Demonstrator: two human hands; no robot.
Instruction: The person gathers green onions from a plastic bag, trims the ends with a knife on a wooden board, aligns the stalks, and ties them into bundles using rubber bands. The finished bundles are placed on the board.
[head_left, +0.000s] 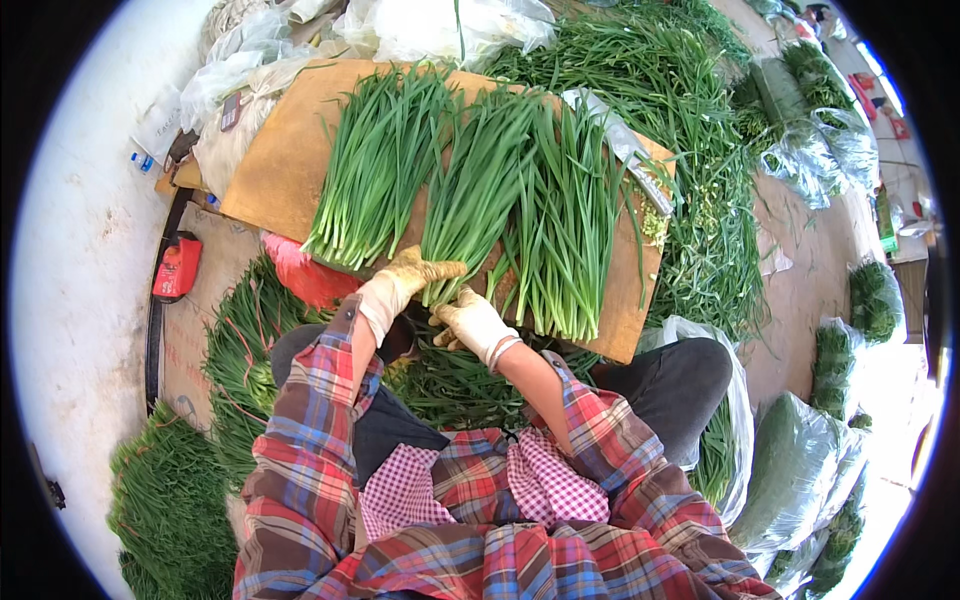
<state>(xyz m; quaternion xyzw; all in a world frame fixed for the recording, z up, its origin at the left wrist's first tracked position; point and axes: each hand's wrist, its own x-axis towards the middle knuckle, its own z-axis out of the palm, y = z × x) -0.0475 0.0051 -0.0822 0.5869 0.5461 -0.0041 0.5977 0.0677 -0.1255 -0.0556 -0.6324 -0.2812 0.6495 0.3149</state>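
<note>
Three bunches of garlic chives lie side by side on a wooden board (270, 180), leaf tips away from me and pale stem ends towards me. My left hand (409, 281), in a stained pale glove, grips the middle bunch (480, 172) near its stem ends, thumb laid across the stems. My right hand (476, 322), gloved too, touches the ends of the same bunch at the board's near edge. Its fingers are curled and partly hidden, so its grip is unclear. The left bunch (375, 165) and the right bunch (570, 225) lie untouched.
A broad-bladed knife (615, 139) lies at the board's right, beside chopped stem bits (654, 225). Loose chives (705, 225) are heaped beyond it. Tied bundles (172, 502) stand at lower left. Plastic-wrapped bundles (795, 465) line the right side. A red pouch (178, 266) lies left.
</note>
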